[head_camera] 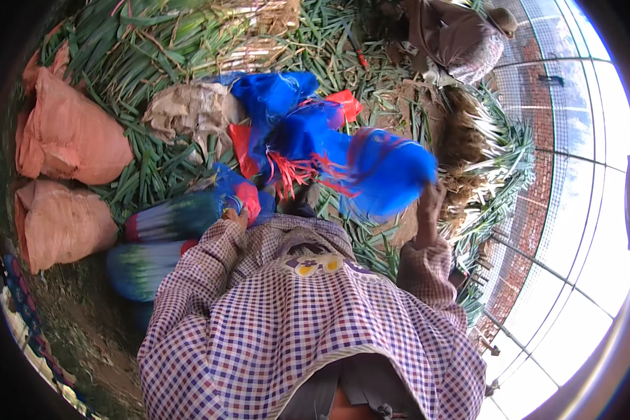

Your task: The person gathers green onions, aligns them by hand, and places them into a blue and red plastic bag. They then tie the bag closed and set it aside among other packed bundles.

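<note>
My right hand (431,202) grips the edge of a blue mesh bag (383,163), which is spread out and blurred by motion. Red strings (291,170) hang from the heaped blue netting beside it. At the left, my left hand (236,216) has its fingers closed on a red piece of plastic (248,199) among blue netting. Right by that hand lies a mesh bag filled with green onions or leeks (173,216). A second filled mesh bag (144,268) lies alongside, partly hidden by my sleeve.
Two salmon-coloured sacks (79,128) (65,223) stand at the left. Bundled leeks or green onions (152,47) are piled behind. More lie in a row (478,152) at the right, near a crouching person (457,42). A red-handled tool (361,56) lies on loose leaves.
</note>
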`<state>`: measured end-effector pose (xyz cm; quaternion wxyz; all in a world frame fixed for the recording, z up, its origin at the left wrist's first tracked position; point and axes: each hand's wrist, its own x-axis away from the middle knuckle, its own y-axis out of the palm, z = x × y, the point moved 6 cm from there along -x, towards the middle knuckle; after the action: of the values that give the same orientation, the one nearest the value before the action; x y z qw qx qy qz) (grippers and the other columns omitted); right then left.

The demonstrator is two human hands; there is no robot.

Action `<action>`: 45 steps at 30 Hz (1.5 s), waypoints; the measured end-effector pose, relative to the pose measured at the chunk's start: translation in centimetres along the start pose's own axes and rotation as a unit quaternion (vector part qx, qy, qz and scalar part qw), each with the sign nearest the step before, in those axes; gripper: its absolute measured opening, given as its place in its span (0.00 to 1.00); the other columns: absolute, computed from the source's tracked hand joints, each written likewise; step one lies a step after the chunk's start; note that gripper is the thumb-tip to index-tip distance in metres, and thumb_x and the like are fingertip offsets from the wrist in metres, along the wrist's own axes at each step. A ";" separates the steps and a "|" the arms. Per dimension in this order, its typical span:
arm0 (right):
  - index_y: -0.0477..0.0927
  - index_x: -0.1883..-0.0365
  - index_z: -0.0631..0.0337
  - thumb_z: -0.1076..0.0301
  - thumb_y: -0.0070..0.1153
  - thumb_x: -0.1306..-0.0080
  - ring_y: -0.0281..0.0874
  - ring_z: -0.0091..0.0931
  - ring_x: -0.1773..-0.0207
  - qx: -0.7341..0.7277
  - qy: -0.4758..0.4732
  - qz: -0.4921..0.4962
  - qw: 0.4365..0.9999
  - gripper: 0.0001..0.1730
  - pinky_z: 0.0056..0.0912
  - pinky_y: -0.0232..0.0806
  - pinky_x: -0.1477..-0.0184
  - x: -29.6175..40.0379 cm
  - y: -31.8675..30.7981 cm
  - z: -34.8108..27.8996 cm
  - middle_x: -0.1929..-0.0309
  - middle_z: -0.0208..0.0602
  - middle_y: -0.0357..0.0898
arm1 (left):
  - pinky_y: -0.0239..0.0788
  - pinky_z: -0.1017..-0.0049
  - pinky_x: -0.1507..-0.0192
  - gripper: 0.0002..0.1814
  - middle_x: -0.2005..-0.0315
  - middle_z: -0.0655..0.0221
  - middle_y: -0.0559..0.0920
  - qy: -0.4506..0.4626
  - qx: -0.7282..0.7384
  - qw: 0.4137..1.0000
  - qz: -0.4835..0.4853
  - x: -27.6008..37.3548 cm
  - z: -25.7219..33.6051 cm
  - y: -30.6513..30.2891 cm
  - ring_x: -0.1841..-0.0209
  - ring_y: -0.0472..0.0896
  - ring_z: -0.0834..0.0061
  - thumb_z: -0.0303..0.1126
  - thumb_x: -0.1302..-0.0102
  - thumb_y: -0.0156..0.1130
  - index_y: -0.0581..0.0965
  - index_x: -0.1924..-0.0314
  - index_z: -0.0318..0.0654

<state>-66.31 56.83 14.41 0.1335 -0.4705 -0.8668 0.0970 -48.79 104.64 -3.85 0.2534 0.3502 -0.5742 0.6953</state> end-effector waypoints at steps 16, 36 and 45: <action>0.79 0.53 0.65 0.59 0.56 0.31 0.75 0.25 0.59 -0.283 0.021 0.511 0.811 0.18 0.28 0.69 0.55 33.8 -31.1 14.5 0.58 0.32 0.80 | 0.69 0.64 0.59 0.27 0.56 0.55 0.79 0.137 0.164 0.975 -0.064 -4.6 -1.7 2.6 0.58 0.76 0.66 0.37 0.34 0.60 0.68 0.39 0.33; 0.70 0.42 0.62 0.55 0.57 0.33 0.76 0.47 0.48 0.273 0.525 0.688 0.420 0.27 0.44 0.68 0.48 112.6 -49.7 38.7 0.47 0.51 0.77 | 0.64 0.76 0.72 0.14 0.75 0.76 0.77 0.576 -0.190 0.701 -0.375 52.5 12.8 60.3 0.75 0.70 0.81 0.41 0.32 0.60 0.78 0.62 0.36; 0.75 0.48 0.61 0.53 0.56 0.34 0.79 0.44 0.52 0.211 0.592 0.654 0.421 0.24 0.43 0.69 0.51 122.2 -58.3 45.5 0.53 0.50 0.80 | 0.68 0.78 0.65 0.12 0.69 0.73 0.80 0.550 -0.260 0.683 -0.405 63.6 8.3 76.5 0.68 0.75 0.81 0.37 0.33 0.61 0.79 0.58 0.35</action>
<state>-190.81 126.30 5.60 0.6052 -0.7942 0.0424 0.0328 -144.72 77.11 -1.02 0.8612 0.0230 -0.2915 0.4157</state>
